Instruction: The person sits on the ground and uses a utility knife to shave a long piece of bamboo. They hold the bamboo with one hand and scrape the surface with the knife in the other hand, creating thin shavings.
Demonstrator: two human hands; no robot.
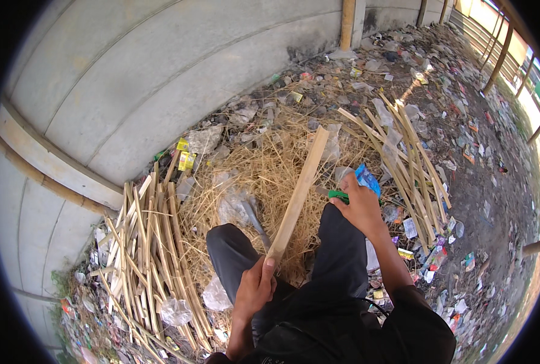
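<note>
My left hand (254,290) is closed round the lower end of a long, flat bamboo slat (299,189). The slat rises at a slant between my knees, its far end over the straw. In my right hand (361,206), at the right of the slat, is a green-handled knife (339,196). Its short blade points left toward the slat's edge; whether it touches cannot be made out. A grey blade-like strip (255,223) lies partly behind the slat, near my left knee. Shavings of dry straw colour (270,158) heap up in front of my legs.
On the left lies a pile of bamboo strips (151,255), and a looser bundle of strips (406,164) is at the right. Plastic litter (464,133) covers the dark ground. A grey concrete wall (160,67) runs along the far left, with a bamboo post (347,24) against it.
</note>
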